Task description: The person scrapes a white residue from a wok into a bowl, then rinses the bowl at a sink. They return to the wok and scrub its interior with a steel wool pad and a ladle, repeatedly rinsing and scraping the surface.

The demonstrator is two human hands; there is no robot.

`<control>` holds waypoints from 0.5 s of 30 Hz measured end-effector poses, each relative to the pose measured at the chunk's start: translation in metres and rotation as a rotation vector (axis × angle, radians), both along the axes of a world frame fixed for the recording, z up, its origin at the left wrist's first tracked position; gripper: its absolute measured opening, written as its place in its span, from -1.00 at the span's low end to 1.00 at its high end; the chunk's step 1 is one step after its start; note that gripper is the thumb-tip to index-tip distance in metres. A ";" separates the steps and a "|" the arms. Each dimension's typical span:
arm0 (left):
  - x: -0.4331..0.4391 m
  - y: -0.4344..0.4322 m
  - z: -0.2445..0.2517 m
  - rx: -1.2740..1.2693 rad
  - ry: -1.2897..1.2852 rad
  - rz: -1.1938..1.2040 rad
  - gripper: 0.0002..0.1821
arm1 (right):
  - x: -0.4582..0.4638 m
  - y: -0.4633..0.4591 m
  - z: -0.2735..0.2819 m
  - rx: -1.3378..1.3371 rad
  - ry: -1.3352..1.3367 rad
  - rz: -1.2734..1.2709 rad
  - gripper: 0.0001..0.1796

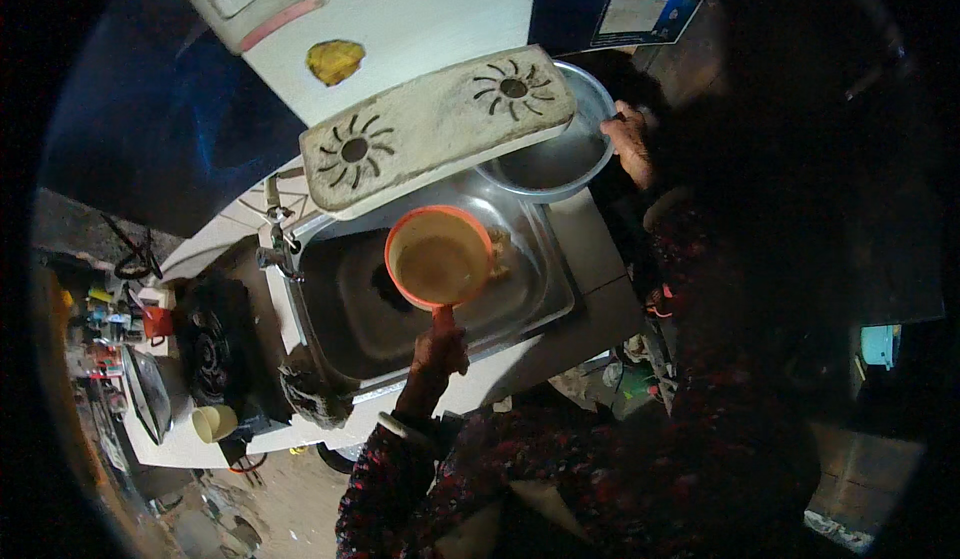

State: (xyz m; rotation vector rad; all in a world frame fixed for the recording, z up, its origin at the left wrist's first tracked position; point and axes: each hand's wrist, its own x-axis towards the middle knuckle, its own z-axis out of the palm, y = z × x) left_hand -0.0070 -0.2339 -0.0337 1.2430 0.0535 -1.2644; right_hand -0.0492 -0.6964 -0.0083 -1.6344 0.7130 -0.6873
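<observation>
By its orange handle, my left hand [440, 352] grips an orange-rimmed plastic dipper [439, 255]. Cloudy-looking liquid sits inside, and the dipper is held over a stainless steel sink [360, 334]. At the upper right, my right hand [630, 138] holds the rim of a round metal basin [551, 165]. The basin overlaps the sink's far right corner, and a pale slotted panel hides part of it. Some brownish bits [499, 251] show in the sink beside the dipper.
The pale panel [427, 127], like a water dispenser's drip tray, juts over the sink. A faucet [277, 240] stands at the sink's left end. Nearby are a crumpled cloth [315, 397], a dark stove [214, 349], a cream cup [214, 424] and a red mug [157, 321].
</observation>
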 end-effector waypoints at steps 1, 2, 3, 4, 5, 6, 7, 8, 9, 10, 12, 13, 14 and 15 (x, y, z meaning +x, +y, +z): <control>-0.001 -0.001 -0.002 -0.104 0.012 0.057 -0.54 | 0.005 0.002 0.007 -0.085 -0.042 0.071 -0.50; -0.001 -0.001 -0.005 -0.209 0.021 0.116 -0.59 | 0.008 0.005 0.011 -0.057 0.046 -0.011 -0.54; -0.002 -0.002 -0.009 -0.319 0.013 0.172 -0.64 | 0.014 0.007 0.016 -0.117 0.097 -0.037 -0.55; 0.000 -0.004 -0.013 -0.218 0.034 0.144 -0.57 | 0.022 0.009 0.019 -0.202 0.132 -0.082 -0.56; 0.001 -0.004 -0.018 -0.226 0.051 0.147 -0.56 | 0.029 0.012 0.021 -0.287 0.166 -0.129 -0.56; 0.001 -0.006 -0.023 -0.238 0.047 0.158 -0.56 | 0.034 0.014 0.024 -0.337 0.240 -0.121 -0.55; 0.002 -0.008 -0.029 -0.250 0.044 0.168 -0.55 | 0.039 0.016 0.026 -0.385 0.196 -0.087 -0.64; 0.005 -0.008 -0.034 -0.218 0.025 0.113 -0.54 | 0.042 0.018 0.030 -0.433 0.152 -0.052 -0.73; 0.009 -0.009 -0.040 -0.187 0.009 0.058 -0.52 | 0.044 0.021 0.033 -0.480 0.109 -0.015 -0.82; 0.011 -0.010 -0.044 -0.130 -0.017 0.023 -0.50 | 0.046 0.024 0.036 -0.570 0.207 -0.085 -0.81; 0.014 -0.015 -0.052 -0.213 0.092 0.054 -0.56 | 0.047 0.032 0.044 -0.654 0.167 -0.040 -0.81; 0.014 -0.018 -0.055 -0.238 0.141 0.059 -0.59 | 0.049 0.036 0.047 -0.682 0.157 -0.045 -0.81; 0.015 -0.020 -0.056 -0.242 0.141 0.069 -0.61 | 0.050 0.041 0.050 -0.737 0.075 0.004 -0.80; 0.016 -0.023 -0.057 -0.244 0.138 0.056 -0.64 | 0.051 0.046 0.052 -0.804 0.056 0.012 -0.78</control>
